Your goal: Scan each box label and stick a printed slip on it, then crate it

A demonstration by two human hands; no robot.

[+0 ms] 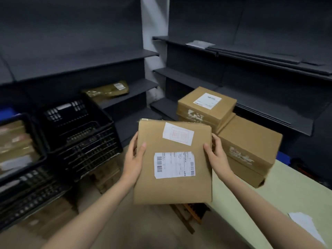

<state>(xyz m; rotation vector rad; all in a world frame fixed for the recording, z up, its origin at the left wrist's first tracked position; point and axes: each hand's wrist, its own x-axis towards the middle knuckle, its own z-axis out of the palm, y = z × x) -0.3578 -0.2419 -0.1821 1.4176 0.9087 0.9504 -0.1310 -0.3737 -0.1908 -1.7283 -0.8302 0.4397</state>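
Now both hands — left hand (133,158), right hand (216,155) — grip the box (172,186), barcode label (174,164) unreadable

Dim room, dark metal shelving (251,56), pale green table (287,200), concrete floor (143,227)

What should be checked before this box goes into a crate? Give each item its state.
1. Both hands grip the box: left hand, right hand. Ok.
2. Barcode label on the box. Ok.
3. Slip stuck above the label. Ok.
4. Label scanned. Cannot tell.
5. Black crate at the left open on top. Ok.
6. Room inside that crate. Cannot tell.
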